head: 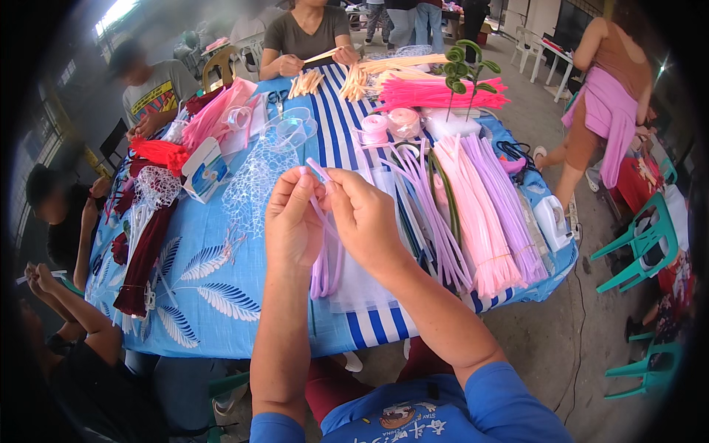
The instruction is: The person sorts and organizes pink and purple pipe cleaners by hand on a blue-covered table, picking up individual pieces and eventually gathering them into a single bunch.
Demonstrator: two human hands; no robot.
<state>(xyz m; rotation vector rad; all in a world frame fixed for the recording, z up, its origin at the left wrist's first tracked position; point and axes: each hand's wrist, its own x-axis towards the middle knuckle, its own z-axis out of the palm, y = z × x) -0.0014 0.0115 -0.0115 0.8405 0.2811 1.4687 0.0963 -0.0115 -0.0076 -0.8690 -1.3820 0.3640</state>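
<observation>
My left hand (293,216) and my right hand (363,213) meet above the table, both pinching lavender pipe cleaners (317,169) between thumb and fingers. Short ends stick up from the fingertips, while more of the lavender length shows between the wrists. Below the hands, bent lavender stems (327,271) rest on a white translucent sheet (363,288). Just right of my right hand lie loose lavender pipe cleaners (443,238), a pale pink bundle (482,221) and a tied purple bundle (507,210). How the held pieces join is hidden by my fingers.
A blue leaf-patterned cloth (221,332) covers the table. White netting (255,188), a small box (205,171) and a maroon bundle (147,255) lie left. Scissors (278,101), ribbon rolls (374,128) and green curled stems in foam (451,124) stand farther back. Several people sit around.
</observation>
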